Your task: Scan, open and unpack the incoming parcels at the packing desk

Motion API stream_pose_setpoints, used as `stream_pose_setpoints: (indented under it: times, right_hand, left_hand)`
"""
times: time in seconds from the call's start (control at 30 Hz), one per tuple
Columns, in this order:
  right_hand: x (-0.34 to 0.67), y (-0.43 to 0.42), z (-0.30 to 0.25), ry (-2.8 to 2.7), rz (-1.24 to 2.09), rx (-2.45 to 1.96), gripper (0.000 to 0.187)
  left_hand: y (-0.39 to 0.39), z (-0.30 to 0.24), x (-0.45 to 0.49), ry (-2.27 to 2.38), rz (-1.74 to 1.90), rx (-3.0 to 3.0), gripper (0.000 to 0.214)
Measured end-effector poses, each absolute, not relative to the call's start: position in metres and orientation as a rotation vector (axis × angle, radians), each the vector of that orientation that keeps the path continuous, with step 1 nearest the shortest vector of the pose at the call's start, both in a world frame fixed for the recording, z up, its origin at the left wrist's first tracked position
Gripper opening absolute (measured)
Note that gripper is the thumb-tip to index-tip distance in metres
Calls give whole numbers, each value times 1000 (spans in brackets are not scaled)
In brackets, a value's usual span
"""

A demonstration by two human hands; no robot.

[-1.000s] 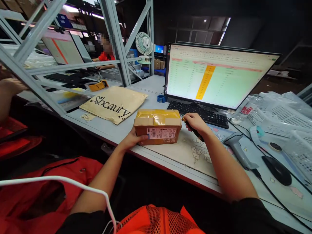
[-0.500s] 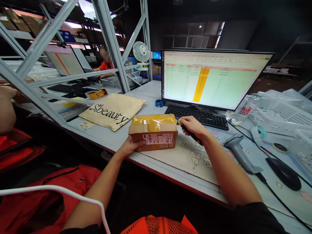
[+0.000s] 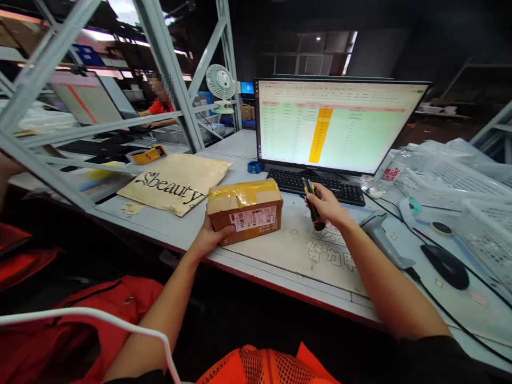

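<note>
A cardboard box point(image 3: 256, 226) sealed with yellow tape sits at the front of the desk, its printed label facing me. My left hand point(image 3: 210, 236) grips the box's near left corner, thumb on the front face. To the right of the box, my right hand point(image 3: 325, 202) is closed around a black and yellow utility knife point(image 3: 315, 210), held off the box above the desk mat. Whether the blade is out I cannot tell. A cream mailer bag point(image 3: 172, 184) printed "Sbeauty" lies flat behind and left of the box.
Behind the box stand a keyboard point(image 3: 336, 188) and a lit monitor point(image 3: 336, 128). On the right lie a barcode scanner point(image 3: 386, 240), a black mouse point(image 3: 446, 265) and white plastic baskets point(image 3: 488, 229). A metal frame point(image 3: 160, 58) rises on the left; a person point(image 3: 160, 104) sits beyond it.
My right hand has drawn the knife away from the box's right end and turned it more upright. The box has been tilted slightly, with my left hand still on it.
</note>
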State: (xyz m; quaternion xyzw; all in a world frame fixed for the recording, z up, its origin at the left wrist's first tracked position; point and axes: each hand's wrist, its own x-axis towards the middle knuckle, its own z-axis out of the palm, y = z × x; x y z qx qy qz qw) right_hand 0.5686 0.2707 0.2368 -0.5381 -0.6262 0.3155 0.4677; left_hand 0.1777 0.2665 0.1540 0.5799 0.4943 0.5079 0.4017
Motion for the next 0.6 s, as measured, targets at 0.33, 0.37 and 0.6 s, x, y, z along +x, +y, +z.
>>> stream_pose_setpoints:
  times: [0.33, 0.37, 0.6]
  right_hand:
    - [559, 226, 154, -1568, 467, -1296, 35]
    - [558, 228, 154, -1536, 507, -1297, 34]
    - [559, 234, 160, -1466, 589, -1330, 38]
  left_hand:
    - [266, 158, 178, 1317, 1260, 1467, 102]
    - [265, 159, 179, 1323, 1256, 1469, 102]
    - [266, 155, 177, 1370, 1243, 1479, 104]
